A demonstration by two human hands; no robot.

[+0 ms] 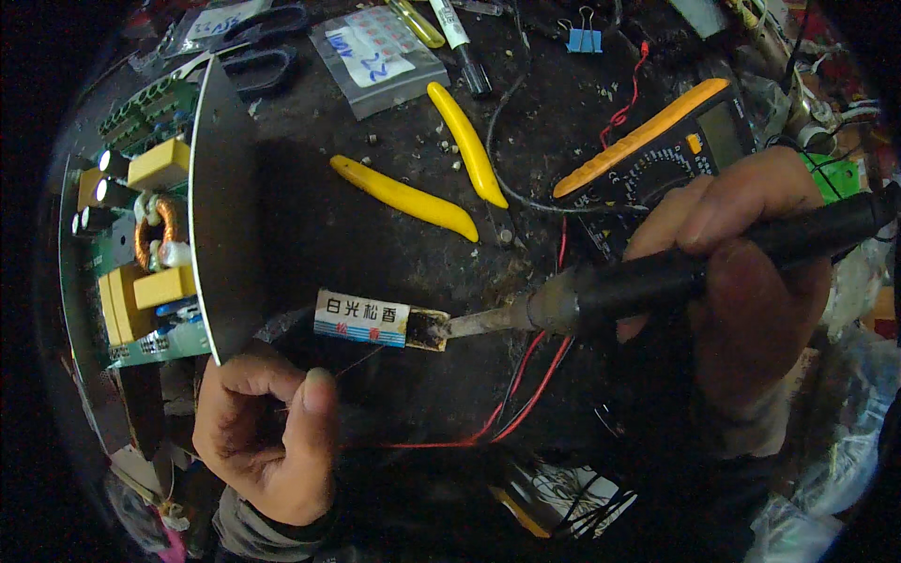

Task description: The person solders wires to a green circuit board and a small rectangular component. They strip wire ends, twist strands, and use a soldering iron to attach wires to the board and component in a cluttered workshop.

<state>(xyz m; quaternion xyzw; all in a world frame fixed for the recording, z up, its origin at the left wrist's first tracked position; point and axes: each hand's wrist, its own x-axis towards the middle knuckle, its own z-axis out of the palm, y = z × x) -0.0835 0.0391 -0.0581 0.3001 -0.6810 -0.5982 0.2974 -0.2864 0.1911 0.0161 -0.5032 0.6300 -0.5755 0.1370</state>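
Note:
My right hand (751, 272) is wrapped round the black handle of a soldering iron (648, 281), which points left. The iron's tip is at the open, darkened end of a small rosin box (361, 319), a white and blue sleeve with an inner tray partly out. Below the box, my left hand (272, 436) pinches a thin wire (357, 362) between thumb and forefinger; the wire's free end rises toward the box's lower edge. Just above my left hand stands a circuit board (141, 235) with a copper coil, yellow blocks and capacitors, beside a pale upright panel (206, 206).
Yellow-handled cutters (413, 202) lie beyond the box. A multimeter (657, 164) sits partly behind my right hand, with red and black leads (526, 385) crossing the dark bench. Farther back are a plastic bag (375, 61), a marker (460, 47) and a blue binder clip (585, 39).

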